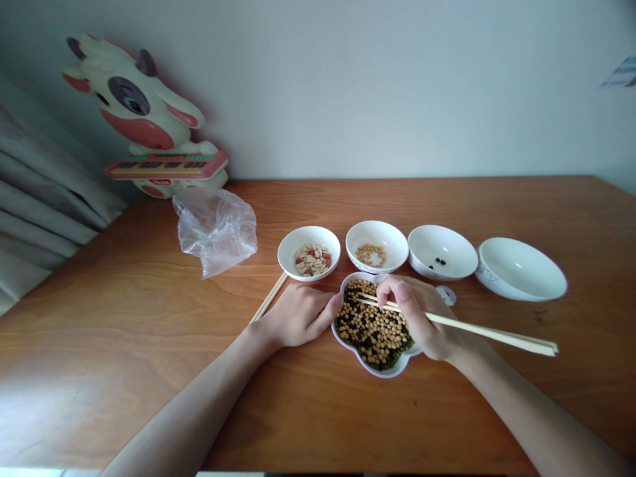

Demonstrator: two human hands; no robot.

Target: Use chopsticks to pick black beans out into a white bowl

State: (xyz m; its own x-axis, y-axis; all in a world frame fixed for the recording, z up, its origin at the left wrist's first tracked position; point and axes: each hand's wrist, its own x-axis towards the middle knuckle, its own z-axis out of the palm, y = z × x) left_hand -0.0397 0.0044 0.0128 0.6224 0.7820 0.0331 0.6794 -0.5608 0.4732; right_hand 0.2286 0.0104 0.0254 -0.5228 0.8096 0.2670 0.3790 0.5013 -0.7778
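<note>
My right hand (422, 315) is closed around a pair of light chopsticks (489, 331). Their tips reach into a flower-shaped dish (361, 358) of mixed yellow beans (382, 324), black beans and small green beans; whether the tips pinch a bean I cannot make out. At the dish's left rim is my left hand (301, 315), thumb on the edge and fingers curled, partly hidden. Behind the dish stand white bowls: one with pale seeds and red bits (313, 260), one with a few yellow beans (371, 254), and one with several black beans (437, 264).
A fourth white bowl (521, 268) stands at the right of the row. Another pair of chopsticks (271, 296) lies beside my left wrist. A crumpled clear plastic bag (218, 228) and a cow-shaped toy keyboard (149, 126) are at the back left of the wooden table (124, 318).
</note>
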